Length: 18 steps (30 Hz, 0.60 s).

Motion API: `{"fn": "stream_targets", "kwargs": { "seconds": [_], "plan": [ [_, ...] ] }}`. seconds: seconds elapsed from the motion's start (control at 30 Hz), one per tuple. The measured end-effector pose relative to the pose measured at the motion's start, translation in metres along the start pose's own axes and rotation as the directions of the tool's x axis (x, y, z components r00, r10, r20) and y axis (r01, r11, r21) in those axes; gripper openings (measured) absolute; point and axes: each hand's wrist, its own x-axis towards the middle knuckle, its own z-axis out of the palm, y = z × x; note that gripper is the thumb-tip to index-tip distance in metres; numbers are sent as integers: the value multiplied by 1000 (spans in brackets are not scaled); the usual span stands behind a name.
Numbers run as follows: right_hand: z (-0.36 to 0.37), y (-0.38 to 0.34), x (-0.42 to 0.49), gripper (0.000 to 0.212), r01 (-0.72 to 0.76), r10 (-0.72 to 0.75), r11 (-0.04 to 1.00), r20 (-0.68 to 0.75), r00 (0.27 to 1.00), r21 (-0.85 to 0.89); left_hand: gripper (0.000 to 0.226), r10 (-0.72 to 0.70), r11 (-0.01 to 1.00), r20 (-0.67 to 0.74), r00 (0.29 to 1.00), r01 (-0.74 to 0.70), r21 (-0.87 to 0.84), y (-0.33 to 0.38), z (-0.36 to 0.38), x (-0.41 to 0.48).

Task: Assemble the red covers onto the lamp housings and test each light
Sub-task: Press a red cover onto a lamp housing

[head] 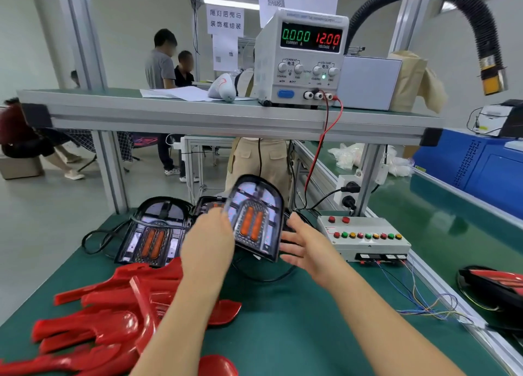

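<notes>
Covers [113,313] front-left on table [283,319], housings [154,234] behind them, button box [365,242] right, power supply [302,58] on shelf [169,112] above

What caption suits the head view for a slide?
Left hand holds up a lamp housing; right hand open beside it.

A black corrugated hose [485,36] arches above a brown paper bag [410,78] and grey box [368,81] on the shelf [198,115].

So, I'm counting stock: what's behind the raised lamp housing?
The top corner of another housing shows at its left; the raised lamp housing covers the rest of it.
</notes>
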Motion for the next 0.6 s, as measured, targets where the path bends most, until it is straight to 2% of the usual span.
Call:
{"fn": "stream_targets", "kwargs": {
  "seconds": [0.07, 0.13, 0.27, 0.33, 0.4, 0.43, 0.47, 0.5, 0.53, 0.6],
  "plan": [
    [-5, 2, 1, 52, -76, 66, 984, 66, 996, 163, 31, 6, 998, 20, 1000, -5, -67, 9, 5, -14],
    [-10, 6, 1, 57, -143, 118, 955, 106, 987, 260, 30, -20, 989, 40, 999, 26, -145, 14, 5, -24],
    [-13, 20, 2, 46, -226, 214, 921, 70, 974, 318, 32, 93, 972, 180, 979, -50, -231, 16, 2, -25],
    [-14, 25, 2, 40, -215, 214, 915, 43, 976, 341, 31, 139, 976, 206, 969, -99, -193, -2, -4, -9],
    [-14, 29, 2, 34, -192, 193, 918, 33, 981, 347, 26, 37, 995, 63, 997, -31, -95, -33, -13, 16],
    [-14, 30, 2, 31, -185, 183, 919, 38, 982, 349, 28, -107, 992, -59, 992, 103, -73, -55, -16, 30],
    [-14, 30, 2, 27, -182, 175, 920, 51, 983, 348, 36, -282, 959, -157, 947, 271, -86, -76, -21, 41],
    [-13, 31, 1, 23, -183, 171, 920, 64, 983, 346, 46, -462, 886, -170, 871, 443, -136, -98, -26, 51],
    [-12, 31, 1, 21, -186, 171, 921, 75, 982, 343, 54, -594, 802, -113, 797, 574, -167, -119, -29, 60],
    [-10, 31, 0, 20, -203, 184, 921, 87, 979, 334, 60, -723, 666, 90, 685, 726, -171, -157, -23, 75]
  ]
}}
